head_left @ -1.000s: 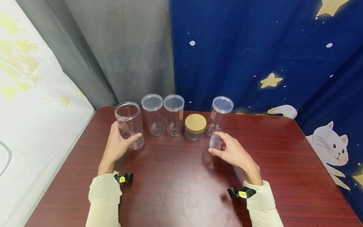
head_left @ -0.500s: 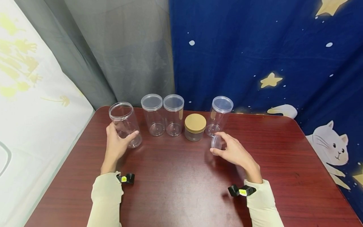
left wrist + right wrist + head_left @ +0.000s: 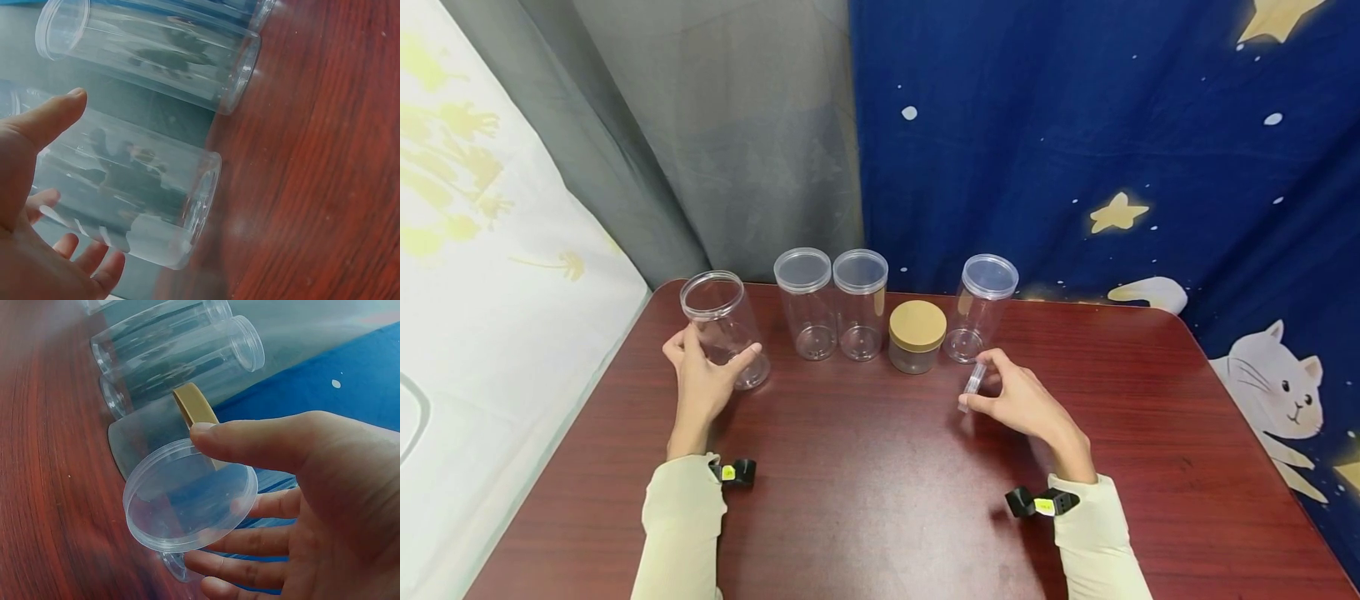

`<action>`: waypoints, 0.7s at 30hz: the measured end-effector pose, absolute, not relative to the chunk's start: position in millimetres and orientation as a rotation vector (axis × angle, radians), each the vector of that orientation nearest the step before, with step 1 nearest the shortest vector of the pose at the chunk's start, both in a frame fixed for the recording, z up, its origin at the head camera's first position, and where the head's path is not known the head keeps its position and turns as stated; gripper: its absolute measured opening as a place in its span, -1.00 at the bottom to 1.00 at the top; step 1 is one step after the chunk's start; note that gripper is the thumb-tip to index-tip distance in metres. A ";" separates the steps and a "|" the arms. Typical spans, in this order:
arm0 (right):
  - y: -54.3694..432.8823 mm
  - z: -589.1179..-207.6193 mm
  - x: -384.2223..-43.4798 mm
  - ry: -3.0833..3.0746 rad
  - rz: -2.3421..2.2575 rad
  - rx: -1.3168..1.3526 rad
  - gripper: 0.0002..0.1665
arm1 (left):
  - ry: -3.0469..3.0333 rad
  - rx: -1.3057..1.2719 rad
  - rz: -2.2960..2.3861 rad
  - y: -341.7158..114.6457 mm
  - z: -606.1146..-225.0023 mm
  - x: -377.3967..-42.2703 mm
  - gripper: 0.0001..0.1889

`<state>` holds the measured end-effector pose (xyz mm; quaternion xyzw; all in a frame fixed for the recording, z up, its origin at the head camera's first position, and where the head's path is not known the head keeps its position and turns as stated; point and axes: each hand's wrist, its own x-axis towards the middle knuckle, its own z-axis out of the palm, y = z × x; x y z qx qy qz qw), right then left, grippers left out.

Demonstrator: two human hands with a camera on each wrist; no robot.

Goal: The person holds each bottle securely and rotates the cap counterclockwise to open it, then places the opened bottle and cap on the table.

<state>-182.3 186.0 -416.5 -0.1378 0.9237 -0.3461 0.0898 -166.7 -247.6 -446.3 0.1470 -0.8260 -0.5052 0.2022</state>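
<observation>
At the left of the table stands an uncovered clear plastic jar, upright. My left hand is spread around its near left side. In the left wrist view the thumb is extended across the near side of the jar, and the fingertips are at its lower edge. My right hand pinches a clear screw lid by its rim, thumb against fingers. Tilted almost on edge in the head view, the lid shows its round face in the right wrist view.
Two lidded clear jars stand side by side near the back edge. A short jar with a gold lid is right of them, then another lidded clear jar. Curtains hang behind the dark red table.
The uncovered jar has shifted left with my left hand, whose fingers have spread wider. My right hand has turned the lid closer to edge-on and moved slightly right.
</observation>
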 end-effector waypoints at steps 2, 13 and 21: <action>186.4 -417.4 -182.7 2.746 -1.030 -0.406 -0.22 | -2.309 0.429 -1.409 -247.7 -446.6 -166.2 -0.14; 188.4 -422.7 -185.0 2.761 -1.059 -0.416 -0.29 | -2.307 0.429 -1.362 -249.1 -453.0 -169.2 -0.23; 186.6 -428.0 -187.1 2.760 -1.085 -0.441 -0.29 | -2.297 0.433 -1.314 -248.1 -452.5 -167.9 -0.24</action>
